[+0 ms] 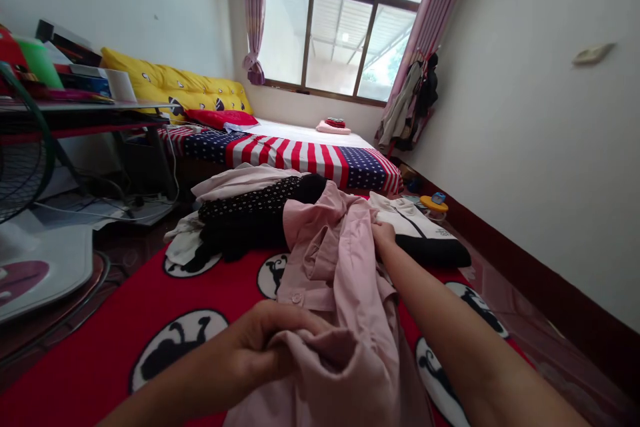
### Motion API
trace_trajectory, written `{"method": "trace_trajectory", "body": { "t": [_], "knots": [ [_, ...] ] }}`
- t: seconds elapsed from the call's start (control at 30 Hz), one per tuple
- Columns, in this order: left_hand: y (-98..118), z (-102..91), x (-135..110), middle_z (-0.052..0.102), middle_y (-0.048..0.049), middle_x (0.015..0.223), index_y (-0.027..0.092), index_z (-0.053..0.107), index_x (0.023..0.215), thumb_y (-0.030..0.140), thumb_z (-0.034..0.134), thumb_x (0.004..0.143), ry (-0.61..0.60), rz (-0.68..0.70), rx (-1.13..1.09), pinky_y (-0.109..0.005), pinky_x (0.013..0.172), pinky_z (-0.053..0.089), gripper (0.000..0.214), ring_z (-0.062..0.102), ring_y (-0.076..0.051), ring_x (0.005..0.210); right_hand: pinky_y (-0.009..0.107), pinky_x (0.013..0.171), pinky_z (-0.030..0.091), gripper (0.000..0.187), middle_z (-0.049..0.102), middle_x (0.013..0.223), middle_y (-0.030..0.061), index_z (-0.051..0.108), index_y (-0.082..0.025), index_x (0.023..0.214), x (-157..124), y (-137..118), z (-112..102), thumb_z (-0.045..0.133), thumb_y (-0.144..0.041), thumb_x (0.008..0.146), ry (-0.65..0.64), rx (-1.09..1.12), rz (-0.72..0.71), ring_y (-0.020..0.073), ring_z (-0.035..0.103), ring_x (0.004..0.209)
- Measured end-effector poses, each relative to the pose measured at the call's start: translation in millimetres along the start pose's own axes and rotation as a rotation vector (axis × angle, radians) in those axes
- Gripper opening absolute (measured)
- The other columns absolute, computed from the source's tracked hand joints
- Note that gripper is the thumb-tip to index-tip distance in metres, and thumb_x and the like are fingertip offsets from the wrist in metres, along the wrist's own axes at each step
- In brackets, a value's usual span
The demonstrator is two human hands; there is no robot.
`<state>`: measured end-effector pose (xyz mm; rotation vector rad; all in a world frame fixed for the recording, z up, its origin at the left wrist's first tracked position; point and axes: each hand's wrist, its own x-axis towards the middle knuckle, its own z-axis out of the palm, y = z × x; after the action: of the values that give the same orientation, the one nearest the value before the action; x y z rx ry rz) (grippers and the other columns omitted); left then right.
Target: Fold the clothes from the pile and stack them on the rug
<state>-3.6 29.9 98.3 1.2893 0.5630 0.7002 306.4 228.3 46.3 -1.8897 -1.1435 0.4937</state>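
On the red blanket (125, 307), left hand (260, 347) and right hand (384, 235) clutch a pink shirt (345, 280), black clothes (250, 220) heaped just behind.

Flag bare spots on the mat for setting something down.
Freest: the mat left of the shirt, between the dark pile and the left hand. Also the floor strip along the right wall. Crowded: the far end, where pile, shirt, right hand and white garment meet.

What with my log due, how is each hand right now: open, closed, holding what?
Left hand: closed, grip on the pink shirt.
Right hand: on the pink shirt, fingers hidden; cannot be told.
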Motion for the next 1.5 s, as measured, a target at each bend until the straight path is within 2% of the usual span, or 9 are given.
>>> {"method": "trace_trajectory", "body": {
  "t": [0.13, 0.33, 0.47, 0.63, 0.8, 1.0, 1.13, 1.27, 1.5],
  "knots": [
    [-20, 17.6, 11, 0.071, -0.0099, 0.092, 0.021, 0.076, 0.095, 0.056, 0.070, 0.074, -0.038, -0.009, -0.045, -0.031, 0.078, 0.050, 0.042, 0.065, -0.026, 0.090, 0.035, 0.071, 0.049, 0.044, 0.071, 0.088, 0.0209, 0.071, -0.011, 0.082, 10, -15, -19, 0.050, -0.050, 0.084, 0.215, -0.115, 0.034, 0.0314, 0.066, 0.086],
    [-57, 11.6, 10, 0.070, -0.0041, 0.077, 0.023, 0.072, 0.087, 0.058, 0.081, 0.057, 0.354, -0.087, -0.438, -0.028, 0.064, 0.052, 0.047, 0.066, -0.020, 0.070, 0.040, 0.092, 0.043, 0.028, 0.066, 0.112, 0.0244, 0.070, -0.007, 0.097, 28, -48, -17, 0.056, -0.024, 0.080, 0.304, -0.177, -0.053, 0.0351, 0.057, 0.111],
    [-68, -4.6, -2, 0.073, -0.0083, 0.097, 0.024, 0.070, 0.097, 0.048, 0.076, 0.067, 0.614, -0.079, -0.510, -0.036, 0.072, 0.058, 0.039, 0.069, -0.029, 0.090, 0.039, 0.092, 0.044, 0.025, 0.066, 0.110, 0.0223, 0.068, -0.006, 0.098, 30, -55, 21, 0.057, -0.016, 0.078, 0.156, -0.124, -0.104, 0.0330, 0.056, 0.113],
    [-68, -25.3, -12, 0.072, -0.0032, 0.112, 0.031, 0.069, 0.108, 0.041, 0.067, 0.078, 0.764, -0.073, -0.567, -0.041, 0.081, 0.061, 0.031, 0.063, -0.032, 0.111, 0.028, 0.069, 0.053, 0.016, 0.072, 0.079, 0.0085, 0.071, -0.010, 0.084, 7, -52, 42, 0.073, -0.016, 0.070, -0.293, 0.061, -0.192, 0.0194, 0.067, 0.077],
    [-47, -41.4, -7, 0.071, 0.0080, 0.114, 0.050, 0.060, 0.120, 0.040, 0.060, 0.085, 0.766, 0.046, -0.596, -0.032, 0.083, 0.062, 0.037, 0.057, -0.025, 0.121, 0.027, 0.076, 0.053, 0.022, 0.072, 0.099, 0.0070, 0.068, -0.015, 0.099, -32, -21, -14, 0.061, -0.023, 0.080, -0.310, 0.234, -0.330, 0.0157, 0.067, 0.086],
    [-14, -54.6, 4, 0.073, 0.0002, 0.110, 0.029, 0.064, 0.120, 0.016, 0.043, 0.095, 0.761, 0.209, -0.679, -0.036, 0.078, 0.064, 0.035, 0.070, -0.021, 0.099, 0.037, 0.090, 0.050, 0.027, 0.072, 0.099, 0.0099, 0.071, -0.016, 0.096, -111, 58, -79, 0.058, -0.035, 0.083, -0.186, 0.076, -0.409, 0.0232, 0.066, 0.094],
    [13, -57.0, 16, 0.075, 0.0006, 0.103, 0.030, 0.062, 0.118, 0.018, 0.048, 0.094, 0.669, 0.236, -0.701, -0.030, 0.083, 0.062, 0.031, 0.069, -0.017, 0.100, 0.040, 0.114, 0.030, 0.051, 0.045, 0.146, 0.0092, 0.045, -0.018, 0.141, -154, 71, -68, 0.040, -0.039, 0.094, -0.271, 0.017, -0.478, 0.0211, 0.040, 0.136],
    [41, -62.3, 34, 0.075, 0.0012, 0.098, 0.032, 0.062, 0.116, 0.020, 0.053, 0.092, 0.680, 0.255, -0.684, -0.035, 0.090, 0.059, 0.029, 0.065, -0.019, 0.110, 0.046, 0.118, 0.014, 0.062, 0.012, 0.159, 0.0052, 0.019, -0.019, 0.152, -168, 57, -35, 0.034, -0.038, 0.096, -0.246, -0.203, -0.637, 0.0198, 0.007, 0.147],
    [61, -63.7, 59, 0.073, -0.0022, 0.097, 0.018, 0.065, 0.109, 0.019, 0.050, 0.094, 0.667, 0.355, -0.555, -0.039, 0.087, 0.058, 0.022, 0.068, -0.016, 0.093, 0.048, 0.118, 0.011, 0.072, 0.018, 0.157, 0.0130, 0.026, -0.008, 0.150, -181, 41, 7, 0.038, -0.050, 0.093, -0.396, -0.610, -0.640, 0.0251, 0.015, 0.146]
  ]
}}
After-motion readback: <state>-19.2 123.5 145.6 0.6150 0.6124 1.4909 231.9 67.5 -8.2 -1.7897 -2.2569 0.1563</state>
